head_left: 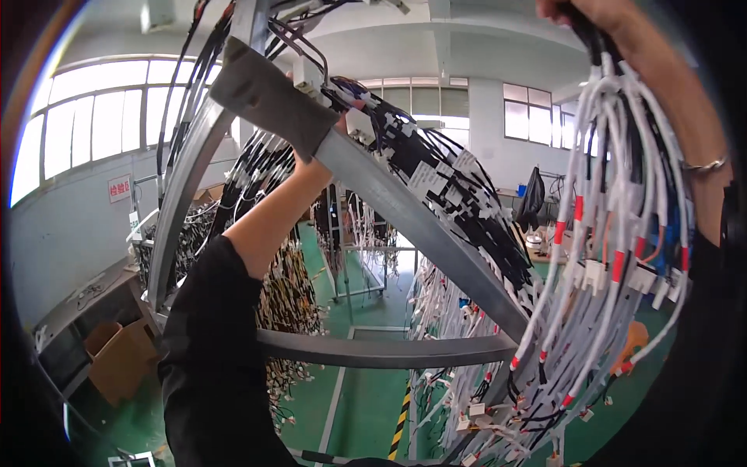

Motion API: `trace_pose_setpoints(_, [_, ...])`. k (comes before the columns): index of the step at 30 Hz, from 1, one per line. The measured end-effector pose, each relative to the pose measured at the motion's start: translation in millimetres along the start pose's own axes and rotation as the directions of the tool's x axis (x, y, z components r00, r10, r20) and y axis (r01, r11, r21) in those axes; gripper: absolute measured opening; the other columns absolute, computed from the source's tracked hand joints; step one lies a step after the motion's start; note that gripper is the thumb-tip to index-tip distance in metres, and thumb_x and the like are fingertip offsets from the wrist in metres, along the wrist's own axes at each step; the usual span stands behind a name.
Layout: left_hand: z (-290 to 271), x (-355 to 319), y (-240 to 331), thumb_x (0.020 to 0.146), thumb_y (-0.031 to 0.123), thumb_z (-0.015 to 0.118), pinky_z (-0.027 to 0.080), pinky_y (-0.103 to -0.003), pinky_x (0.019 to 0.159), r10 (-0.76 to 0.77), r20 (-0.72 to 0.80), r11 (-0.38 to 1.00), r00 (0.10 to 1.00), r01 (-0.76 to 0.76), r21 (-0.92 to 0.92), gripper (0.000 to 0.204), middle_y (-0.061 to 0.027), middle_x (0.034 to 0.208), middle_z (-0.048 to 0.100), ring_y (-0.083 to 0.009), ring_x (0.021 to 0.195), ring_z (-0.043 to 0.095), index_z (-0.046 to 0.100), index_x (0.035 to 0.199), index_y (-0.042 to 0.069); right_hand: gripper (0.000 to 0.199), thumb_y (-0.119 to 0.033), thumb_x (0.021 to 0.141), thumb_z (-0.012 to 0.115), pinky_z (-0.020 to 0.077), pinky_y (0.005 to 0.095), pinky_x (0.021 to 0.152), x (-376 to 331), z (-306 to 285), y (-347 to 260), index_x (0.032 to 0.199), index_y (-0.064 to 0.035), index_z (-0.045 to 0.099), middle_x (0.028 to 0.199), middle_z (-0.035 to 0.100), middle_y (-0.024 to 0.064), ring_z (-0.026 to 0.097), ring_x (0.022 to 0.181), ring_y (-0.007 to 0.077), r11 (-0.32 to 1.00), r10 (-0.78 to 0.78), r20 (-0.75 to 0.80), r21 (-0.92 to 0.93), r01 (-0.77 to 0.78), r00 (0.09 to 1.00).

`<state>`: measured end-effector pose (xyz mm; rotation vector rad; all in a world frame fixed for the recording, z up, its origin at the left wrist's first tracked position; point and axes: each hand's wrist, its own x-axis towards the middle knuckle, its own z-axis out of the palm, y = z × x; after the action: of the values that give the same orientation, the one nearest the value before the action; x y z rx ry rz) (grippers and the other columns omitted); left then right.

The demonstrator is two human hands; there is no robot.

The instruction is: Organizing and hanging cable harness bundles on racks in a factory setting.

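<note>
At the upper right, my right hand (587,14) is closed round the top of a bundle of wire harnesses (615,171). Its white-sleeved cables hang down, with red bands and white connectors at their ends. My left hand (305,165) reaches up behind a dark grey foam pad (272,97) on a metal rack (412,210). The pad hides most of that hand, so its grip does not show. Close by it are white connectors and black harnesses (436,175) with white labels, hanging along the rack's far side.
More harnesses with yellowish ends (292,303) hang beyond my left arm. A cardboard box (120,362) stands at a bench (70,311) on the left. A crossbar (381,350) of the rack spans in front of me, above a green floor (366,405) with yellow-black tape.
</note>
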<state>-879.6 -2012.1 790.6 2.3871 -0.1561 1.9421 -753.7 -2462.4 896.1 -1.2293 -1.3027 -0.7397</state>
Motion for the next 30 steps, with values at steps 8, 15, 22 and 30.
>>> trace_pose_setpoints(8, [-43.9, -19.7, -57.0, 0.098, 0.019, 0.049, 0.041, -0.038, 0.104, 0.001, 0.011, 0.896, 1.000, 0.004, -0.445, 0.035, -0.0110, 0.127, 0.055, -0.0216, 0.115, 0.055, 0.048, 0.132, 0.010, 0.009, -0.007, 0.068, 0.069, 0.0417, 0.0281, 0.046, -24.7, 8.9, -11.0, 0.063, -0.0017, 0.064, 0.057, 0.059, 0.0083, 0.053, 0.047, 0.0152, 0.989, 0.138, 0.098, 0.040, -0.142, 0.986])
trace_pose_setpoints(15, [-31.7, -24.1, 15.4, 0.095, 0.040, 0.060, 0.046, -0.029, 0.091, -0.099, -0.157, 0.946, 0.983, 0.142, 0.292, 0.050, -0.0040, 0.121, 0.060, -0.0112, 0.105, 0.055, 0.054, 0.133, 0.008, 0.013, -0.005, 0.074, 0.060, 0.0421, 0.0235, 0.057, -91.9, 49.1, 49.9, 0.063, 0.0006, 0.057, 0.061, 0.058, 0.0038, 0.055, 0.056, 0.0098, 0.976, -0.036, 0.506, 0.203, -0.078, 0.862])
trace_pose_setpoints(22, [-20.3, -17.2, 95.6, 0.091, 0.032, 0.064, 0.038, -0.041, 0.101, -0.044, -0.148, 0.998, 0.988, 0.049, 0.029, 0.042, -0.0140, 0.123, 0.054, -0.0256, 0.113, 0.052, 0.056, 0.120, 0.002, 0.022, -0.025, 0.074, 0.071, 0.0467, 0.0272, 0.063, -111.6, 86.6, 45.9, 0.083, -0.0051, 0.076, 0.071, 0.064, 0.0068, 0.059, 0.065, 0.0141, 0.964, 0.084, 0.738, 0.110, -0.241, 0.670])
trace_pose_setpoints(30, [-19.8, -13.0, 91.2, 0.089, 0.029, 0.065, 0.039, -0.041, 0.101, 0.089, -0.189, 0.975, 0.978, -0.047, 0.215, 0.044, -0.0155, 0.124, 0.053, -0.0269, 0.115, 0.052, 0.054, 0.122, 0.002, 0.018, -0.006, 0.080, 0.054, 0.0373, 0.0481, 0.097, -140.3, 119.6, 65.7, 0.084, -0.0218, 0.062, 0.065, 0.056, 0.0032, 0.059, 0.059, 0.0270, 0.817, -0.553, 0.526, 0.190, 0.545, 0.646])
